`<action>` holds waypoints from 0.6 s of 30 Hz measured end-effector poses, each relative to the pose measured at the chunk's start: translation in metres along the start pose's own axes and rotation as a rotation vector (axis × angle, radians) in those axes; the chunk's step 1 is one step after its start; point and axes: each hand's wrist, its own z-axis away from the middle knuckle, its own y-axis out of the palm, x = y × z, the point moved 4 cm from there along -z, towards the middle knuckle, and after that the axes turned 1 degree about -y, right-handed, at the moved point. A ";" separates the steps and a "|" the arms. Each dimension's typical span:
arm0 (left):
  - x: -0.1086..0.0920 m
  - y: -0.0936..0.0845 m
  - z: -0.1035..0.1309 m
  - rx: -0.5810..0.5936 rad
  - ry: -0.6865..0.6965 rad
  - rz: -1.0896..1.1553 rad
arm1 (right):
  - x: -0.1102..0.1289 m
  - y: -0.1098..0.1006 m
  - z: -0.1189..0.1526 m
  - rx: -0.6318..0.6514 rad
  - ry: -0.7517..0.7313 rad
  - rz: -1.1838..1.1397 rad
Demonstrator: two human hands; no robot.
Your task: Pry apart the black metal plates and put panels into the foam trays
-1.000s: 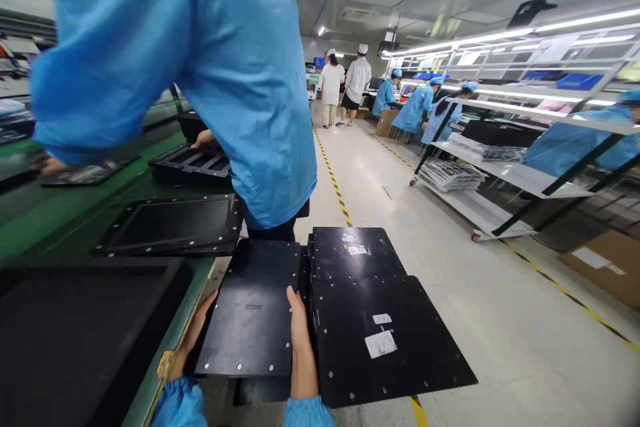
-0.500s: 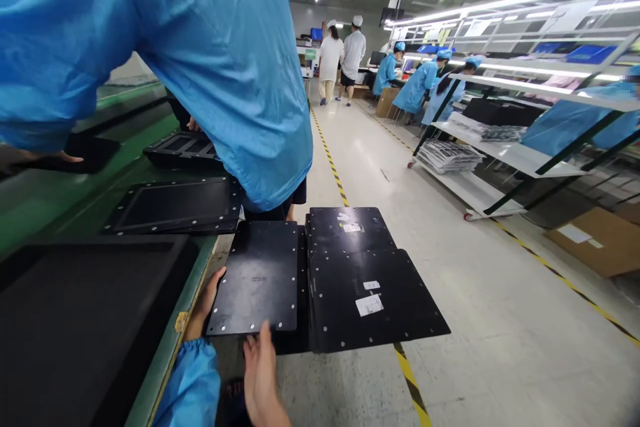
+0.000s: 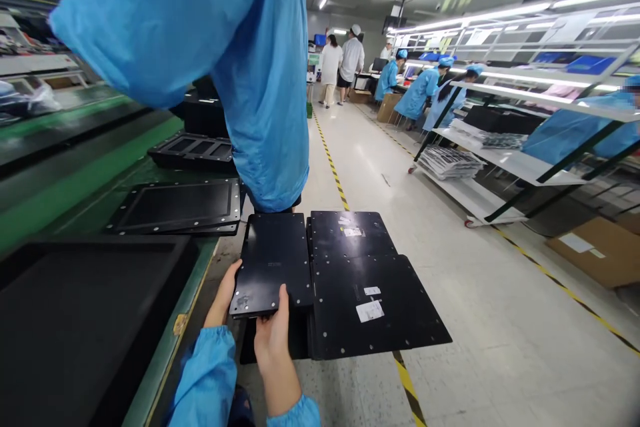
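A flat black panel with light dots along its edges is between my hands, slightly tilted, apparently with another layer beneath its near edge. My left hand grips its left side, fingers hidden below. At the near edge, my right hand has its thumb on top and its fingers underneath. Right beside the panel stands a stack of larger black panels bearing white labels. Part of another dark panel shows below my right hand.
A co-worker in a blue gown stands close ahead. On the green bench at left lie a black foam tray, dotted-edge panels and a black tray with openings. A white wheeled rack stands right of the aisle.
The held panel has shifted right and slightly away. My right hand has gone from flat fingers at its near edge to a thumb-on-top grip. The co-worker has straightened and turned.
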 end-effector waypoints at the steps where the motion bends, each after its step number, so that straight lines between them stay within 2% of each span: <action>1: -0.003 0.003 -0.001 0.013 -0.003 0.023 | 0.001 0.004 -0.001 0.000 -0.002 0.002; 4: -0.009 0.014 0.000 0.080 -0.046 0.060 | 0.002 0.012 -0.006 0.008 -0.045 -0.015; 7: -0.010 0.021 0.004 0.181 -0.131 0.068 | -0.004 0.011 -0.011 0.031 -0.099 -0.027; 10: -0.010 0.024 0.009 0.295 -0.154 0.117 | -0.024 -0.007 -0.010 0.096 -0.146 0.064; 12: -0.011 0.021 0.012 0.298 -0.066 0.177 | -0.042 -0.029 -0.004 0.190 -0.149 0.174; 14: -0.009 0.009 0.015 0.174 0.081 0.244 | -0.057 -0.064 0.005 0.232 -0.138 0.273; 16: 0.003 -0.008 0.023 -0.042 0.221 0.267 | -0.058 -0.106 0.017 0.150 -0.190 0.355; 18: 0.026 -0.027 0.043 -0.236 0.296 0.236 | -0.048 -0.144 0.034 0.063 -0.284 0.519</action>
